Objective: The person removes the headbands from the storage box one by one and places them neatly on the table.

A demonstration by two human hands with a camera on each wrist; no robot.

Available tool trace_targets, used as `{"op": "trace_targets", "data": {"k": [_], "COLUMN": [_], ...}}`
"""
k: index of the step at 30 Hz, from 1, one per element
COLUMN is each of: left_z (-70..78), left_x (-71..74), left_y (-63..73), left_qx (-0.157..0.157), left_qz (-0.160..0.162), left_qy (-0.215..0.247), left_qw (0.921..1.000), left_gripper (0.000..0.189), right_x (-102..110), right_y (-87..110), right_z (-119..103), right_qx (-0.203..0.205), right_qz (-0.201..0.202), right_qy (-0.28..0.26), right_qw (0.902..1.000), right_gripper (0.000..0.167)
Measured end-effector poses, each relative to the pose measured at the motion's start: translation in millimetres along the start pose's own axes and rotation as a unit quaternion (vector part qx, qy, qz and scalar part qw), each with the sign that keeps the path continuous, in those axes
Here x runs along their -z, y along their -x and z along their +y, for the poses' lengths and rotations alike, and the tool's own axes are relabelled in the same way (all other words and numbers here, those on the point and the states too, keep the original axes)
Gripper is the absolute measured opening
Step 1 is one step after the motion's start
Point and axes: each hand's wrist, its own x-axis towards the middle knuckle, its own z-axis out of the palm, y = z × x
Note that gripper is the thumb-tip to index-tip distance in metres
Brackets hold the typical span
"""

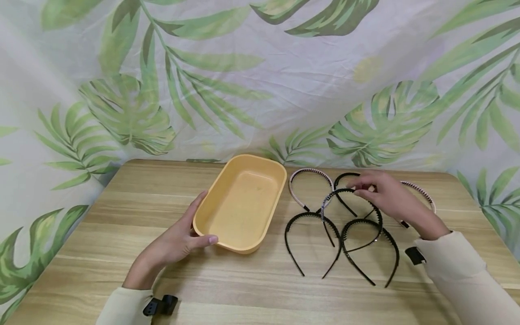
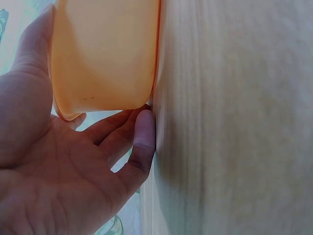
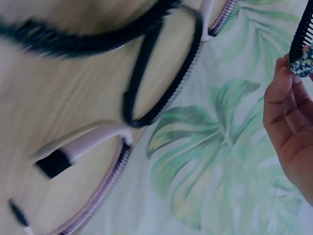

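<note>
My left hand [image 1: 172, 243] grips a yellow plastic bin [image 1: 243, 207] at its near left corner, thumb over the rim and the other fingers along the outer side. In the left wrist view the bin's outer wall [image 2: 105, 58] stands close to the table. Between thumb and fingertips, my right hand [image 1: 392, 198] pinches a dark toothed headband [image 1: 380, 216] by the top of its arch. This headband hangs over the others, its ends pointing down. Glittery beading [image 3: 303, 63] shows on it beside the fingertips in the right wrist view.
Two black headbands lie in front, one at left [image 1: 286, 234] and one at right [image 1: 396, 250]. Behind them are a pink headband [image 1: 290, 189], a black one [image 1: 336, 184] partly hidden, and another pink one [image 1: 424, 194] beyond my right wrist. A leaf-print cloth [image 1: 260, 90] hangs behind the wooden table [image 1: 227, 289].
</note>
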Motion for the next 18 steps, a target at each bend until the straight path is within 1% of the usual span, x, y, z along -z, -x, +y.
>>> {"op": "trace_targets", "data": {"k": [7,10,15,18], "left_z": [0.6,1.1,0.8,0.3], "left_x": [-0.1,-0.2,-0.2,0.0], "left_y": [-0.2,-0.3,-0.4,-0.3], "left_qx": [0.002,0.002,0.0,0.003], "left_qz": [-0.002,-0.003,-0.002,-0.001], "left_qy": [0.002,0.004,0.003,0.0], "left_qw": [1.0,1.0,1.0,1.0], "left_gripper": [0.115,0.115,0.115,0.115], "right_x": [4,3,0,0], "right_y": [19.1,26.2,38.0,46.5], "right_z": [19,26,42,51], "right_qx": [-0.009,0.008,0.055,0.06], "right_qz": [-0.002,0.009,0.036,0.039], "right_qy": [0.029,0.039,0.03,0.022], "right_qw": [0.9995,0.9992,0.9974,0.9972], "right_gripper": [0.018,0.017,0.019,0.025]}}
